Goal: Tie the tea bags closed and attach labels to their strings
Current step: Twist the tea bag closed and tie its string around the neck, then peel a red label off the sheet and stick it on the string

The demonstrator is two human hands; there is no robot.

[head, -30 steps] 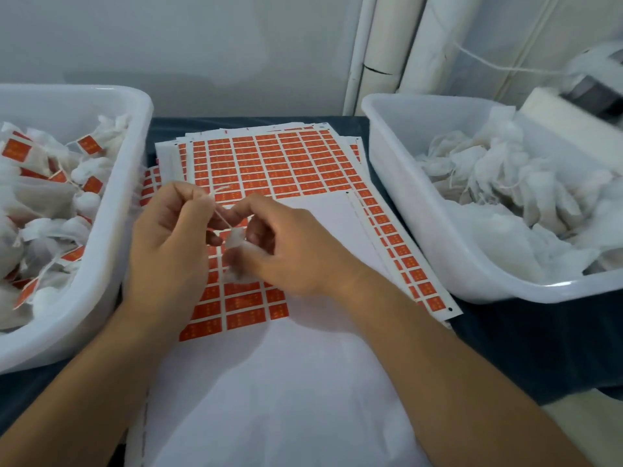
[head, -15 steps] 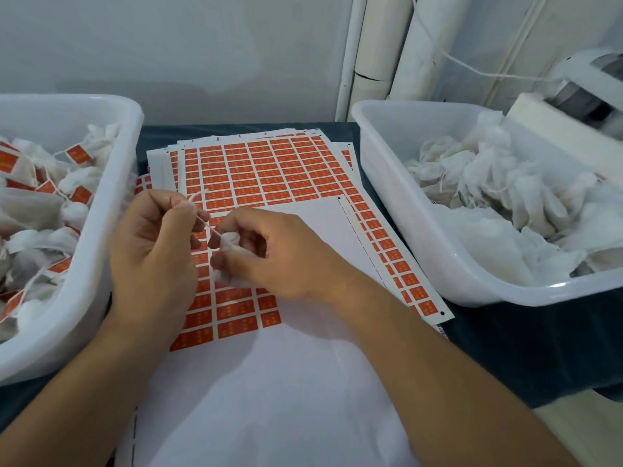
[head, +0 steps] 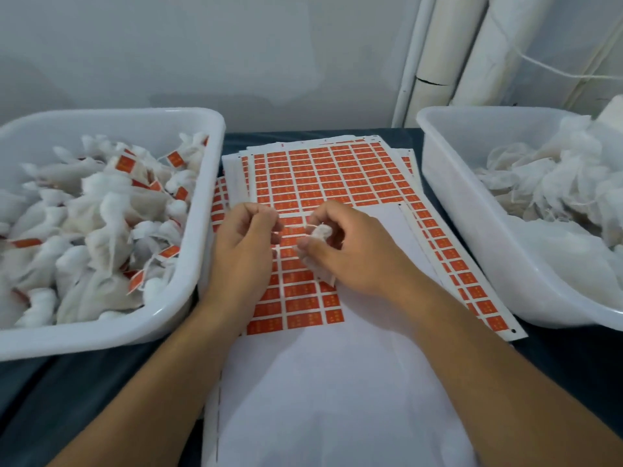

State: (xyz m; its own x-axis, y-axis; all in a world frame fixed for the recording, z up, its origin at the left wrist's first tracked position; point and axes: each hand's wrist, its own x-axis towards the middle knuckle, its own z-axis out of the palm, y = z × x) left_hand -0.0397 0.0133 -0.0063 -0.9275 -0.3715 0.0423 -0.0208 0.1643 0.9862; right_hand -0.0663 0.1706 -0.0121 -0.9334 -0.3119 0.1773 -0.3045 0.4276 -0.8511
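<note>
- Tea bag [head: 319, 234]: soft white mesh pouch over the label sheets, centre.
- Left tub [head: 188, 264]: smooth white plastic, heaped with tied bags carrying orange tags.
- Left hand [head: 244, 251]: fingers curled, pinching thin white string [head: 296, 226].
- Label sheets [head: 333, 176]: orange rectangles in grids; print unreadable.
- Right hand [head: 350, 254]: grips the pouch.
- Right tub [head: 472, 237]: untagged bags.

Working lane: sticker sheets [head: 323, 176] and blank paper [head: 337, 382], flat, centre to 6 o'clock. Walled at 9 o'clock by left tub [head: 199, 264], at 3 o'clock by right tub [head: 448, 210]. Pipes [head: 448, 55] at 1 o'clock.
</note>
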